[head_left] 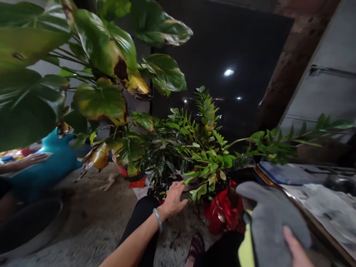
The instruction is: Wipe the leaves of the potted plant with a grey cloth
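My left hand [174, 200], with a pale bangle at the wrist, reaches to the low front of a leafy green potted plant [205, 155]. Its fingers stretch toward the lower stems and leaves, and the thumb stands apart; whether the fingertips touch a stem I cannot tell. At the lower right, my right hand [296, 246] grips a soft grey, rounded piece [274, 215] with a yellow-green part [245, 241] along its left side. Only the thumb side of that hand shows. Shiny red wrapping [225, 211] surrounds the base of the plant.
A tall plant with large, partly browned leaves [105, 100] leans in from the left. Behind it another person's hand [25, 163] rests by a blue animal-shaped figure [52, 163]. A dark basin [30, 226] stands lower left. A board-edged surface with crumpled plastic [330, 204] lies right.
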`<state>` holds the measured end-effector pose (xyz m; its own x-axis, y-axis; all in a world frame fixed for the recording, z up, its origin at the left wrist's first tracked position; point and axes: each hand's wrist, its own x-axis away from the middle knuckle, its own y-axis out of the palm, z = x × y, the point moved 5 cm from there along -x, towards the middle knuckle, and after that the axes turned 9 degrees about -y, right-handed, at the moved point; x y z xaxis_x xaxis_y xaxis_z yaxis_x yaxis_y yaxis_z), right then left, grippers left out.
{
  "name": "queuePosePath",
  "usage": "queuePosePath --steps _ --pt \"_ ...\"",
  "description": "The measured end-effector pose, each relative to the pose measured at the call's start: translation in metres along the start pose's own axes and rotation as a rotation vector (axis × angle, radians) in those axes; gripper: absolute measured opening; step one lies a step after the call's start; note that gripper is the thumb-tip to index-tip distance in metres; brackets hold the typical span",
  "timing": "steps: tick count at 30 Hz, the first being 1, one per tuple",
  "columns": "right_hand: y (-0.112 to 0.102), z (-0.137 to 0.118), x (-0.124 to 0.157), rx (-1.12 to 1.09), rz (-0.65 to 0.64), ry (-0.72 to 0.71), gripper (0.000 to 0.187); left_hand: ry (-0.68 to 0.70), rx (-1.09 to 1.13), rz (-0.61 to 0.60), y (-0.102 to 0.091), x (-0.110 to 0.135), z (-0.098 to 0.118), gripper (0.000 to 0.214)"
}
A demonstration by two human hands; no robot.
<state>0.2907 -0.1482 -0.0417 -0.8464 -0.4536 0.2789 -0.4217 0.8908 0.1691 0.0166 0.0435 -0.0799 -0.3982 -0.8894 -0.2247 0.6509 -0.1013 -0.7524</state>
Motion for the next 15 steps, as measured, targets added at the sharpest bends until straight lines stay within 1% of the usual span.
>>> queuePosePath --steps 1,2,3,4,5,6,7,8,9,10,11,12,13,14,15 --pt "0.013 -0.017 -0.002 -0.072 -0.001 -0.013 0.041 -0.023 0.010 0.001 0.002 0.000 -0.006 0.051" --pt "0.030 -0.030 -0.003 -0.150 -0.034 -0.028 0.041 -0.046 0.017 0.003 0.004 -0.001 -0.011 0.053" --pt "0.049 -0.037 -0.001 -0.223 -0.092 -0.031 0.041 -0.065 0.021 0.005 0.006 -0.002 -0.014 0.055" --pt "0.068 -0.038 0.004 -0.263 -0.164 -0.040 0.041 -0.079 0.024 0.007 0.008 -0.002 -0.016 0.057" --pt "0.084 -0.033 0.010 -0.262 -0.241 -0.057 0.041 -0.084 0.028 0.011 0.010 -0.003 -0.018 0.058" --pt "0.097 -0.023 0.019 -0.233 -0.302 -0.080 0.041 -0.082 0.034 0.015 0.012 -0.003 -0.018 0.059" --pt "0.105 -0.009 0.028 -0.176 -0.344 -0.114 0.041 -0.075 0.041 0.021 0.014 -0.002 -0.019 0.057" --pt "0.108 0.007 0.038 -0.141 -0.377 -0.139 0.045 -0.067 0.049 0.030 0.016 -0.002 -0.019 0.056" --pt "0.106 0.024 0.047 -0.112 -0.406 -0.138 0.048 -0.058 0.058 0.045 0.017 -0.002 -0.019 0.053" --pt "0.100 0.039 0.053 -0.085 -0.422 -0.128 0.051 -0.051 0.066 0.065 0.017 -0.001 -0.020 0.050" --pt "0.091 0.051 0.056 -0.059 -0.420 -0.089 0.053 -0.047 0.071 0.087 0.016 -0.001 -0.020 0.047" --pt "0.080 0.058 0.055 -0.026 -0.397 -0.040 0.054 -0.046 0.077 0.105 0.015 0.000 -0.020 0.044" --pt "0.069 0.059 0.051 0.009 -0.363 0.007 0.056 -0.044 0.081 0.118 0.015 0.001 -0.021 0.043" --pt "0.060 0.054 0.044 0.034 -0.320 0.052 0.058 -0.039 0.082 0.124 0.014 0.002 -0.020 0.042" --pt "0.053 0.044 0.035 0.039 -0.265 0.082 0.060 -0.032 0.081 0.126 0.013 0.002 -0.020 0.042"
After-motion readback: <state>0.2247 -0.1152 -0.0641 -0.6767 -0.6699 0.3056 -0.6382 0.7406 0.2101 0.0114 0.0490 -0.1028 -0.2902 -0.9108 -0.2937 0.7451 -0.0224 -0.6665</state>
